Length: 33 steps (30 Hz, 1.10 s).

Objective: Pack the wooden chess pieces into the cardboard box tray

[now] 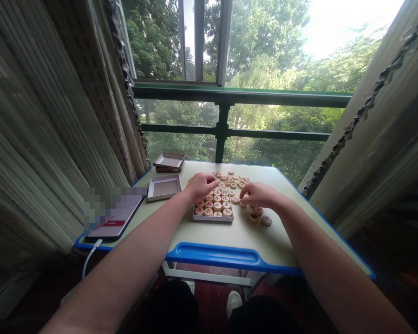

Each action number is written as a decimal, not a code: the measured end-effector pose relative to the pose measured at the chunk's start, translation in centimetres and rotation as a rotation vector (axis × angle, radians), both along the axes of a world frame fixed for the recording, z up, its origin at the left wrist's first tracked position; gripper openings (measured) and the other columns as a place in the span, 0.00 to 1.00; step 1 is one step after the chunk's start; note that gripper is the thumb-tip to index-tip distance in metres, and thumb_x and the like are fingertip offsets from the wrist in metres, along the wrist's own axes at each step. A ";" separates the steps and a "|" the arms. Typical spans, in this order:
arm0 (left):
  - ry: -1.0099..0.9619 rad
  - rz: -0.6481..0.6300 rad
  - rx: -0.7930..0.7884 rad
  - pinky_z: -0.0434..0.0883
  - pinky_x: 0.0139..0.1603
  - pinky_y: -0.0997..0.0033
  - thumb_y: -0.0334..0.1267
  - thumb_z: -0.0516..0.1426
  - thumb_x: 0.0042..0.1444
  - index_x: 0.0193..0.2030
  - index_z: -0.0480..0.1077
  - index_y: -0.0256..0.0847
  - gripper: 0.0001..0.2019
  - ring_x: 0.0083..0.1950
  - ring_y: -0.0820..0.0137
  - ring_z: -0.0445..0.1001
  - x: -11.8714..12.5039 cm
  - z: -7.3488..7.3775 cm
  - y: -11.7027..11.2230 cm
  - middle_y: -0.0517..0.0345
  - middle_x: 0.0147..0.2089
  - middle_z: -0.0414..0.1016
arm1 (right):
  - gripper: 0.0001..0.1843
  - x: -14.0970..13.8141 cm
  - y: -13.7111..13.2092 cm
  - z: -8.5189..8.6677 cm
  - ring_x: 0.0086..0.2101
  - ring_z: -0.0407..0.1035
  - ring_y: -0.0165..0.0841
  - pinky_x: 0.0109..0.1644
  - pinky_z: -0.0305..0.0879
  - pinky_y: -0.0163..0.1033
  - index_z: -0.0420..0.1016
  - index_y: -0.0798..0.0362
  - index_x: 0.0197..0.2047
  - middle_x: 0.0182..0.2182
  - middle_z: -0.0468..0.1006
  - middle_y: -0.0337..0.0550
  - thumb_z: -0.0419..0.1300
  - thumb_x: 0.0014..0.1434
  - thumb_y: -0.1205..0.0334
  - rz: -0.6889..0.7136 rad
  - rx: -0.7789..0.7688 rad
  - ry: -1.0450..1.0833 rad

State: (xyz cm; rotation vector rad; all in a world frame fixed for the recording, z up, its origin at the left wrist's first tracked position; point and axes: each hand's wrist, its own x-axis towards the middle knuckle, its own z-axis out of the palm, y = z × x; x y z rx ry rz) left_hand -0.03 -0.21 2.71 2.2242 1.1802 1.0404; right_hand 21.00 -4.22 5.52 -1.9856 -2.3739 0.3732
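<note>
A shallow tray [213, 218] on the small table [237, 232] holds rows of round wooden chess pieces [218, 204] with red and dark characters. My left hand [201, 184] rests over the tray's far left corner, fingers curled onto the pieces there. My right hand [259, 195] hovers just right of the tray, fingers pinched on a piece at its edge. Loose pieces [231, 178] are scattered behind the tray, and a few loose pieces [260, 217] lie under my right wrist.
An empty box lid [163, 187] lies left of the tray, another box [168, 162] at the far left corner. A phone [114, 223] with a white cable sits at the near left. The table has a blue rim [216, 255]. Curtains flank a railed window.
</note>
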 end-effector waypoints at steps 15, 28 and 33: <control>0.264 0.027 0.013 0.67 0.43 0.72 0.37 0.50 0.49 0.34 0.77 0.38 0.15 0.39 0.67 0.72 -0.3 -0.4 0.9 0.54 0.37 0.77 | 0.16 -1.0 0.7 -1.8 0.35 0.69 0.34 0.35 0.61 0.35 0.77 0.47 0.42 0.38 0.78 0.43 0.53 0.55 0.54 0.001 0.268 0.037; 0.127 0.030 -0.116 0.68 0.37 0.73 0.36 0.50 0.45 0.32 0.77 0.37 0.14 0.37 0.67 0.73 -0.3 -0.3 0.7 0.55 0.34 0.78 | 0.16 -0.6 1.7 -2.3 0.31 0.68 0.33 0.29 0.56 0.35 0.78 0.48 0.37 0.33 0.77 0.43 0.57 0.50 0.49 -0.056 0.272 0.029; 0.072 0.096 -0.138 0.69 0.36 0.72 0.32 0.48 0.45 0.34 0.77 0.36 0.16 0.34 0.68 0.73 -0.6 -0.6 1.4 0.53 0.34 0.78 | 0.16 -0.2 2.2 -2.7 0.33 0.67 0.33 0.29 0.56 0.34 0.75 0.51 0.38 0.36 0.76 0.44 0.58 0.49 0.51 -0.068 0.290 0.027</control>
